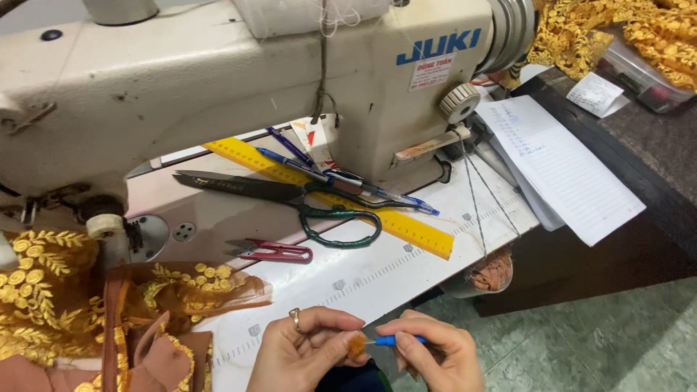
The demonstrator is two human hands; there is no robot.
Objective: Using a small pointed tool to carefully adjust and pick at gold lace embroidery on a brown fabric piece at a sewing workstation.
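Two hands are seen at the lower edge of the view, just past the front edge of the white counter [406,268]. A small tuft of orange-brown fabric [356,344] is pinched between the fingers of the left hand [301,356], which bears a ring; the tuft looks frayed and fuzzy, and its exact shape cannot be told. A slim tool with a blue handle [396,340] is held between the fingers of the right hand [435,356], its thin tip pointed at the tuft, touching or just beside it. Gold-embroidered brown fabric [65,290] is bunched on the counter under the cream sewing machine [218,80]. Behind the hands, red thread snips [272,252], dark scissors with green handles [290,199], a yellow ruler [406,229] and blue pens [348,181] are laid out. A clear plastic box [639,72] at upper right is noted, with gold trim [602,29] heaped over it; its contents cannot be made out. Lined paper sheets [559,167] lie beside the machine.
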